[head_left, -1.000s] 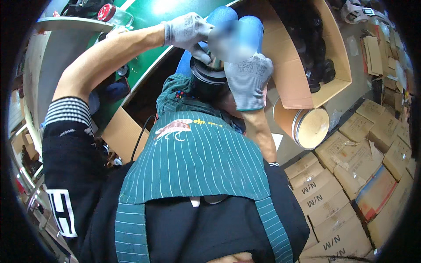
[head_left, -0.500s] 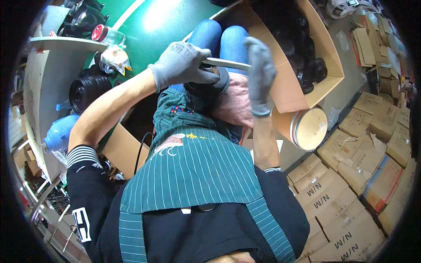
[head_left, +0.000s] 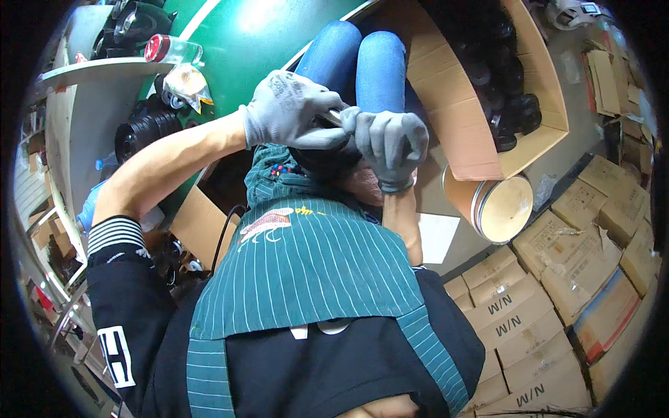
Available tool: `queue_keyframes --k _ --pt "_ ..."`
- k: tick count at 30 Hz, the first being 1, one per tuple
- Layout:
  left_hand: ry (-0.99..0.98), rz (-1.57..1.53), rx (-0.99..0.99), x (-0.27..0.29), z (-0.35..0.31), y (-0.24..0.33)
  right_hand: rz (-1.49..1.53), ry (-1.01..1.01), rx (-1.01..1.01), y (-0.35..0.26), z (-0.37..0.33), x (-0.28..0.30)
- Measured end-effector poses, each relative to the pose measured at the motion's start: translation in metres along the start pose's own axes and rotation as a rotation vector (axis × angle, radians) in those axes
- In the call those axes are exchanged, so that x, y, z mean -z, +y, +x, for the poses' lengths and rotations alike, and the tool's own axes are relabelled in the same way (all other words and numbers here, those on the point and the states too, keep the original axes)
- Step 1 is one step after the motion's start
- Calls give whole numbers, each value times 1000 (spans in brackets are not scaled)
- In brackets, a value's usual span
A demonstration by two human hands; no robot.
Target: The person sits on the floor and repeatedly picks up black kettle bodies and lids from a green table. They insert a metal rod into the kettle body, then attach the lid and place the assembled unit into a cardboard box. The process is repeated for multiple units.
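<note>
Both my hands wear grey knit gloves and meet above my lap. My left hand [head_left: 293,111] is closed around a thin, light grey, metal-looking piece [head_left: 334,117], of which only a short bit shows between the hands. My right hand [head_left: 390,145] has its fingers curled shut over the far end of that piece. A black part [head_left: 326,157], mostly hidden, lies below my hands against my lap. Beside it a pink cloth [head_left: 365,184] peeks out under my right wrist.
An open cardboard box [head_left: 456,132] of black parts stands at the right, with a round drum [head_left: 507,209] beside it. Stacked cartons [head_left: 519,313] fill the lower right. On the left are a bench [head_left: 104,70], a red-lidded jar [head_left: 178,50] and stacked black rings [head_left: 143,134].
My right hand has moved left and closed over the grey piece, which showed at length before. The pink cloth is now more covered, and the view has shifted slightly.
</note>
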State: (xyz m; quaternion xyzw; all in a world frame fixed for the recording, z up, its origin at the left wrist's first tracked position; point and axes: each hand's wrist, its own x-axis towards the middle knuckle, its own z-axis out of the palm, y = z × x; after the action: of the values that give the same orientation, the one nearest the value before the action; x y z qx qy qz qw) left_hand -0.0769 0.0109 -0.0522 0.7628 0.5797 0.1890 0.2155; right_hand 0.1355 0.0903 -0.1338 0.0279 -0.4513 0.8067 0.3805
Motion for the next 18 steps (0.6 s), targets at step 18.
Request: queue_keyframes --k 18 --pt "179 -679 -6 8 35 -62 -641 -907 16 -47 77 2"
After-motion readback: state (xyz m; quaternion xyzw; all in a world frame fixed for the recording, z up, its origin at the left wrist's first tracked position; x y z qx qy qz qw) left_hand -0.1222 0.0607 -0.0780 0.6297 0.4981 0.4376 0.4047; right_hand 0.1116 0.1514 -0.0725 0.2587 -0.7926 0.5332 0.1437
